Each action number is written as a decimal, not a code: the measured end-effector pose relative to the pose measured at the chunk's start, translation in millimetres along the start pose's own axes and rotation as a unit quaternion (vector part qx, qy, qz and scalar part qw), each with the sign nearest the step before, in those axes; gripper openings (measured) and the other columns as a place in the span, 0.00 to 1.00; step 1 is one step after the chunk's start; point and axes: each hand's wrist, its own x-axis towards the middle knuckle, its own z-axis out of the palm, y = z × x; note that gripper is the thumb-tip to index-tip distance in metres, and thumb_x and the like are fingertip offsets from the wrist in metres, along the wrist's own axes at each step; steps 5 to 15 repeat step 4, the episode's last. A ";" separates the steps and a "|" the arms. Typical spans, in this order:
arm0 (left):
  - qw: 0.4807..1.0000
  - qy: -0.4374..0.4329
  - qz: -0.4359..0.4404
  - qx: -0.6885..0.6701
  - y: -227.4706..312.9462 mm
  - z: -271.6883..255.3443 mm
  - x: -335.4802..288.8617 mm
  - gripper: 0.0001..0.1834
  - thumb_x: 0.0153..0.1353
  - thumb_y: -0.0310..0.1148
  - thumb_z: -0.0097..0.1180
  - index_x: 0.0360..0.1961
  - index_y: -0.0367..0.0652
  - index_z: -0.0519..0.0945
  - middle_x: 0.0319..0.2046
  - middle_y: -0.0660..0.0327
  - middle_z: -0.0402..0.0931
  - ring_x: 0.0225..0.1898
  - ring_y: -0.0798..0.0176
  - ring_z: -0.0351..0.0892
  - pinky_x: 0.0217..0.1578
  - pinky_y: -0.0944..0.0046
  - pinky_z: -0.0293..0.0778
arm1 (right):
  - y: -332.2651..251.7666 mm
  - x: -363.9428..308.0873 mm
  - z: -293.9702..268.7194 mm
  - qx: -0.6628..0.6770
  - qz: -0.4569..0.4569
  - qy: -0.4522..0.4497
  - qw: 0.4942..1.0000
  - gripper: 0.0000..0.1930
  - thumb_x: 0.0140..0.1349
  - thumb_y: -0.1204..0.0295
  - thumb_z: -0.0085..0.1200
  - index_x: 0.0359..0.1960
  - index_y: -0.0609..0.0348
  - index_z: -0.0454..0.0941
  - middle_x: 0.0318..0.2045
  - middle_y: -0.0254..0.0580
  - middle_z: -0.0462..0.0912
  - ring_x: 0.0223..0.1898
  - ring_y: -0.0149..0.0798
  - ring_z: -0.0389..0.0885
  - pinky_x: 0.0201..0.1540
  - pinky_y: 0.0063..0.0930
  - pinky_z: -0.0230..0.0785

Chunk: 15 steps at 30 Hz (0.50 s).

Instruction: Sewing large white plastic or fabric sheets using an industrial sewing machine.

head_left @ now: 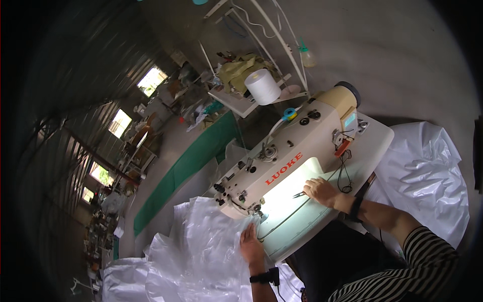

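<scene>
My left hand (250,245) lies flat on white translucent plastic fabric (201,251), close to the needle end of a cream industrial sewing machine (282,156). My right hand (320,190) rests on the lit machine table (302,221) under the machine arm and pinches small thread snips (300,194) at its fingertips. A dark band sits on each wrist. A dark seam line runs across the table from the needle toward my right hand.
A white thread cone (262,86) stands on a rack behind the machine, with a small bottle (307,57) nearby. More white fabric (427,171) is heaped at the right. A green strip (186,166) runs along the floor. Cluttered worktables stretch away at the left.
</scene>
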 end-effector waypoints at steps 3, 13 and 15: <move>1.000 0.003 -0.024 0.020 -4.0 5.1 0.8 0.27 0.56 0.23 0.47 0.59 0.50 0.76 0.62 0.63 0.73 0.62 0.54 0.69 0.66 0.58 0.62 | -29.8 -11.3 8.8 0.219 0.094 0.000 0.971 0.08 0.70 0.66 0.50 0.38 0.58 0.74 0.30 0.44 0.79 0.32 0.43 0.83 0.37 0.41 0.75; 0.999 -0.009 -0.029 0.021 -6.1 6.3 1.9 0.29 0.55 0.22 0.49 0.60 0.48 0.75 0.63 0.63 0.72 0.64 0.55 0.68 0.66 0.60 0.61 | -35.2 -13.6 11.8 0.182 0.066 0.014 0.981 0.10 0.68 0.65 0.52 0.40 0.58 0.74 0.36 0.45 0.82 0.37 0.41 0.85 0.42 0.36 0.77; 0.999 -0.009 -0.029 0.021 -6.1 6.3 1.9 0.29 0.55 0.22 0.49 0.60 0.48 0.75 0.63 0.63 0.72 0.64 0.55 0.68 0.66 0.60 0.61 | -35.2 -13.6 11.8 0.182 0.066 0.014 0.981 0.10 0.68 0.65 0.52 0.40 0.58 0.74 0.36 0.45 0.82 0.37 0.41 0.85 0.42 0.36 0.77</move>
